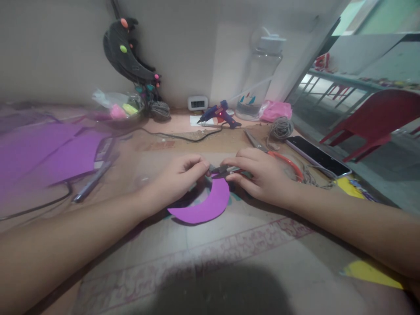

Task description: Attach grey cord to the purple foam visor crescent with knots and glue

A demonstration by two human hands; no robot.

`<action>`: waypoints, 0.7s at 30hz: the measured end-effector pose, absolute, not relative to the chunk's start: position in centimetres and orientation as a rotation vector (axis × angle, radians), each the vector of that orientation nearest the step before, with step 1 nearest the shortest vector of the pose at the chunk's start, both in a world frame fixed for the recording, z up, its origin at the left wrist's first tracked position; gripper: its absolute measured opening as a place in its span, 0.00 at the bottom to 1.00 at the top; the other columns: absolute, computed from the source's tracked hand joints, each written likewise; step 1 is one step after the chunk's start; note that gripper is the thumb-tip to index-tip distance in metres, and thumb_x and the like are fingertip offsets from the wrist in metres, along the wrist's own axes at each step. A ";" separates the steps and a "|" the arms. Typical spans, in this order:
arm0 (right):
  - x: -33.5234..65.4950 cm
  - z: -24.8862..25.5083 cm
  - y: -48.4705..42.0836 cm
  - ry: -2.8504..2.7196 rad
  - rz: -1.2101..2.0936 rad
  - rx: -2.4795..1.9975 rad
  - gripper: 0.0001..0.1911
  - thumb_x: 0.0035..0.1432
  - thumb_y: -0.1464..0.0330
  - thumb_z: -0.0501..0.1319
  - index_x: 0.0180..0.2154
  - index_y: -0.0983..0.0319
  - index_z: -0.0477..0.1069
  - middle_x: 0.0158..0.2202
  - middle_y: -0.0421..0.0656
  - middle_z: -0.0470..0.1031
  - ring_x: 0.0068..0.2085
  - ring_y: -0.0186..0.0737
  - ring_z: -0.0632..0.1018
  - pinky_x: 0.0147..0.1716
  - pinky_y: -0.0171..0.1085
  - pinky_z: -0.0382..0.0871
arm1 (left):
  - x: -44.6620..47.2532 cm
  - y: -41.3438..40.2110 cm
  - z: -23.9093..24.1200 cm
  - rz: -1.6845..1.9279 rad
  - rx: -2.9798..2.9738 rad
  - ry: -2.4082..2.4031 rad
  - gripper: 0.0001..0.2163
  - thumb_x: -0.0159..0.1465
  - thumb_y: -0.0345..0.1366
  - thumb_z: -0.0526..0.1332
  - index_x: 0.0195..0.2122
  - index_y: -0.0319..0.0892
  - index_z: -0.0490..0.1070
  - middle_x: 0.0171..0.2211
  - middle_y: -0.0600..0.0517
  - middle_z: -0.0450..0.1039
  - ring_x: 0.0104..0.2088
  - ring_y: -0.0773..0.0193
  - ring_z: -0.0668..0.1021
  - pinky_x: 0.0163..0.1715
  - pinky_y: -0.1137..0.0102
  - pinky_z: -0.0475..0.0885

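A purple crescent cutout [210, 206] lies in front of me with its upper tip between my hands. My left hand [187, 173] is closed, thumb and forefinger pinching a short bit of grey yarn [211, 168] at that tip. From the right, my right hand [259, 175] grips a small snipping tool [223, 173] with two dark pointed blades. Those blades are spread apart around the yarn, just above the purple tip. The tool's handles are mostly covered by my fingers. Scissors with orange handles [288, 164] lie just behind my right hand.
A glue gun [221, 114] with a red light stands at the back, its cord running left. Purple sheets [49, 153] and a pen [92, 181] lie left. A yarn ball [281, 127], phone [318, 155] and bottle [260, 78] are right. A dark crescent [126, 52] hangs behind.
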State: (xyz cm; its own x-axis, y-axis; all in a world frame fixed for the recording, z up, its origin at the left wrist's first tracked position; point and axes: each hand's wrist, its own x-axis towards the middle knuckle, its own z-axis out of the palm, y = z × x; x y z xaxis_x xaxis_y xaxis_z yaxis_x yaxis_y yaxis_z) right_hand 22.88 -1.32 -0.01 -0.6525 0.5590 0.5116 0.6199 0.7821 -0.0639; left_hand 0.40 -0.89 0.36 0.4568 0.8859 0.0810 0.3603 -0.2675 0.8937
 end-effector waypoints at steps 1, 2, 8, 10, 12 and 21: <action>22.9 0.0 -1.3 -2.459 -0.159 -0.883 0.16 0.64 0.61 0.56 0.45 0.66 0.73 0.32 0.45 0.70 0.34 0.40 0.70 0.33 0.37 0.60 | 0.4 -0.9 0.4 0.764 1.837 1.060 0.14 0.65 0.38 0.53 0.24 0.40 0.65 0.21 0.57 0.64 0.24 0.69 0.67 0.26 0.74 0.60; 22.9 0.0 -1.4 -2.461 -0.161 -0.887 0.16 0.64 0.61 0.56 0.46 0.66 0.73 0.32 0.45 0.70 0.34 0.40 0.70 0.33 0.38 0.60 | 0.4 -0.8 0.4 0.763 1.842 1.061 0.14 0.65 0.38 0.53 0.23 0.40 0.65 0.21 0.57 0.64 0.24 0.69 0.67 0.25 0.73 0.60; 22.9 -0.1 -1.3 -2.468 -0.233 -0.860 0.18 0.65 0.60 0.55 0.45 0.65 0.74 0.31 0.45 0.71 0.33 0.39 0.70 0.32 0.38 0.59 | 0.5 -0.7 0.4 0.768 1.874 1.068 0.14 0.65 0.39 0.53 0.24 0.40 0.66 0.21 0.57 0.65 0.25 0.69 0.68 0.26 0.74 0.61; 22.9 -0.2 -1.1 -2.467 -0.259 -0.844 0.18 0.65 0.60 0.54 0.45 0.65 0.74 0.30 0.44 0.71 0.32 0.39 0.70 0.31 0.37 0.58 | 0.5 -0.7 0.4 0.765 1.872 1.075 0.14 0.65 0.39 0.54 0.23 0.40 0.65 0.21 0.57 0.65 0.24 0.69 0.68 0.26 0.74 0.61; 22.9 -0.3 -1.0 -2.468 -0.281 -0.833 0.17 0.65 0.60 0.54 0.44 0.65 0.74 0.29 0.44 0.71 0.32 0.38 0.70 0.31 0.37 0.57 | 0.5 -0.7 0.5 0.758 1.863 1.085 0.14 0.65 0.39 0.54 0.23 0.40 0.65 0.21 0.57 0.65 0.24 0.69 0.68 0.26 0.74 0.60; 22.9 -0.2 -1.1 -2.461 -0.270 -0.860 0.16 0.66 0.62 0.54 0.42 0.66 0.75 0.29 0.45 0.72 0.31 0.38 0.70 0.30 0.37 0.58 | 0.3 -0.8 0.2 0.732 1.899 1.084 0.15 0.66 0.41 0.52 0.25 0.41 0.66 0.22 0.57 0.65 0.25 0.69 0.68 0.26 0.73 0.61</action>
State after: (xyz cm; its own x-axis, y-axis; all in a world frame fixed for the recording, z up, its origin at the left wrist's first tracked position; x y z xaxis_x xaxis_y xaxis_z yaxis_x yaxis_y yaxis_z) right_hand 22.86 -1.08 -0.20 -0.6666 0.5242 0.5300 0.6267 0.7791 0.0177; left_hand 0.33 -0.78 0.21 0.4623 0.8824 0.0878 0.4112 -0.3011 0.8604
